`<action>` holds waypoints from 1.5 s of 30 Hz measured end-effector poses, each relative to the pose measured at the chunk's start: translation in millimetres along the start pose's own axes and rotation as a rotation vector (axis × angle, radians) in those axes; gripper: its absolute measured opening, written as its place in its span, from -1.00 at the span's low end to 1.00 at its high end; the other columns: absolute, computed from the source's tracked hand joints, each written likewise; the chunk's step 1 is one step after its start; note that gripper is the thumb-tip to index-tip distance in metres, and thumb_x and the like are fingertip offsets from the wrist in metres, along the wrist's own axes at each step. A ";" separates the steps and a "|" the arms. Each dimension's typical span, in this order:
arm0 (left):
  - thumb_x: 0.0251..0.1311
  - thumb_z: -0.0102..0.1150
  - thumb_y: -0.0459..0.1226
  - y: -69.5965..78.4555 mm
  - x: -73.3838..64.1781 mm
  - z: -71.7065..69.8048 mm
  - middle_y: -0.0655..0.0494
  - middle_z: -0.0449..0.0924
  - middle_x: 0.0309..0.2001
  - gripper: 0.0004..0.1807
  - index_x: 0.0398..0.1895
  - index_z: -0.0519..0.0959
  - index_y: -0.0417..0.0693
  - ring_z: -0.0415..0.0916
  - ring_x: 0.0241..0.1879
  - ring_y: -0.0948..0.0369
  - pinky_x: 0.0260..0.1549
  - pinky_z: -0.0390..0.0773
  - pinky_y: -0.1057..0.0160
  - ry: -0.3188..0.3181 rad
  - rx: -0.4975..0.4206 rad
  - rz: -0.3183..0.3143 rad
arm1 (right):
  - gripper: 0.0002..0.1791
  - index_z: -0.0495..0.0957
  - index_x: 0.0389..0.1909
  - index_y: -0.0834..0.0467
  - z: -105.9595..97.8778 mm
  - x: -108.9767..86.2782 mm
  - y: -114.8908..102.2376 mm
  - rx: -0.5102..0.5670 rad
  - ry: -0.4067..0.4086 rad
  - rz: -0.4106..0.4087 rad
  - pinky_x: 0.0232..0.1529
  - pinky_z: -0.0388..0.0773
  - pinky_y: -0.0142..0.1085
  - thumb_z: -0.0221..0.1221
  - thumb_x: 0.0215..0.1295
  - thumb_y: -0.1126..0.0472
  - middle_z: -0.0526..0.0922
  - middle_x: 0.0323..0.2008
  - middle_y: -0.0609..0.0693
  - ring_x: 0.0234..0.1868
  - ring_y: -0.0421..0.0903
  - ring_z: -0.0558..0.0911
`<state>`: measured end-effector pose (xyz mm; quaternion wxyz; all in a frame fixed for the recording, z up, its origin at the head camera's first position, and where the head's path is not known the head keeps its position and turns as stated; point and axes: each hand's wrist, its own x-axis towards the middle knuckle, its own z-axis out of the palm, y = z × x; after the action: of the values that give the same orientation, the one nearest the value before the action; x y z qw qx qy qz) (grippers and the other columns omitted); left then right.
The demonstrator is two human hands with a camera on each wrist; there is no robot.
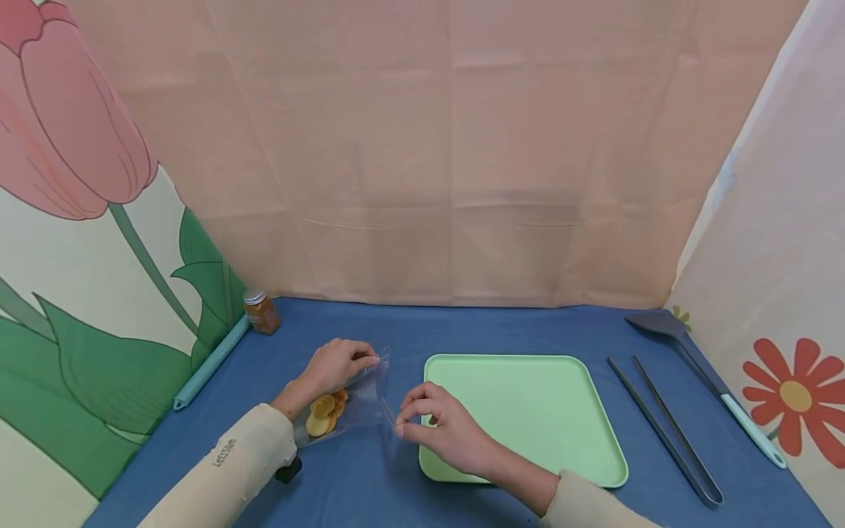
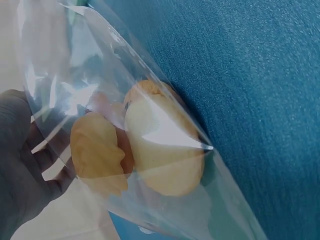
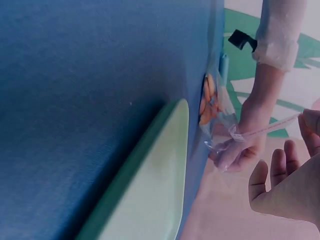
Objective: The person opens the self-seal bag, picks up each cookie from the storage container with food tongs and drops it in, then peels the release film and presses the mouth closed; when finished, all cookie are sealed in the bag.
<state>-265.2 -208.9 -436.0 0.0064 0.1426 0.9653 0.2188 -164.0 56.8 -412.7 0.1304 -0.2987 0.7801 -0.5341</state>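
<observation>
A clear plastic bag (image 1: 361, 408) lies left of the tray, with several golden-brown pastries (image 1: 321, 418) inside. My left hand (image 1: 335, 364) pinches the far corner of the bag's mouth between thumb and fingertips. Close up in the left wrist view, a rounded pastry (image 2: 162, 142) and a ridged one (image 2: 97, 150) show through the shiny film. Between the thumb and index finger of my right hand (image 1: 452, 433) is the end of a thin printed strip (image 3: 272, 128). In the right wrist view this strip stretches taut to the bag's mouth; the other right fingers are loosely bent.
A light green tray (image 1: 521, 418) lies just right of the bag, partly under my right forearm. Farther right are metal tongs (image 1: 667, 433) and a dark spatula (image 1: 700, 367). A small lidded jar (image 1: 262, 313) and a teal roll (image 1: 213, 363) lie at the back left.
</observation>
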 end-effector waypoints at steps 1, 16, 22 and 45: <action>0.37 0.21 -0.05 0.0 0.1 0.2 0.32 0.63 -0.46 -0.86 -0.19 0.73 0.24 0.40 -0.58 0.28 -0.56 0.37 0.28 0.000 0.000 -0.003 | -0.80 0.74 -0.23 0.02 -0.4 -2.9 -0.2 0.000 -0.001 0.001 -0.11 0.34 -0.21 0.22 0.42 0.02 0.52 -0.04 -0.08 0.06 -0.16 0.41; 0.40 0.17 -0.02 -2.0 0.7 -0.3 0.33 0.65 -0.42 -0.80 -0.12 0.74 0.21 0.37 -0.60 0.28 -0.57 0.35 0.26 0.013 0.012 0.001 | -0.84 0.74 -0.24 0.00 -5.1 -39.8 -3.2 0.073 -0.023 -0.031 -0.05 0.39 -0.24 0.22 0.42 0.07 0.52 0.02 0.09 0.07 -0.21 0.44; 0.40 0.17 -0.03 -0.8 0.1 -0.8 0.28 0.64 -0.45 -0.79 -0.10 0.74 0.18 0.33 -0.63 0.26 -0.60 0.30 0.27 0.020 0.022 0.004 | -0.81 0.73 -0.21 0.14 -4.9 -53.5 -4.4 0.142 -0.031 -0.091 0.02 0.46 -0.30 0.22 0.42 0.12 0.50 0.00 0.11 0.10 -0.20 0.42; 0.43 0.12 -0.01 -4.4 -0.1 -2.7 0.27 0.59 -0.51 -0.76 -0.10 0.74 0.20 0.28 -0.66 0.25 -0.63 0.28 0.28 0.018 0.023 -0.013 | -0.89 0.70 -0.23 0.15 -5.9 -73.3 -6.2 0.210 -0.004 -0.209 -0.03 0.47 -0.30 0.19 0.42 0.28 0.47 -0.03 0.15 0.04 -0.22 0.46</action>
<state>-266.5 -213.9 -435.5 -0.0026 0.1342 0.9687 0.2090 -107.3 104.0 -413.2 0.1062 -0.3641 0.6842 -0.6229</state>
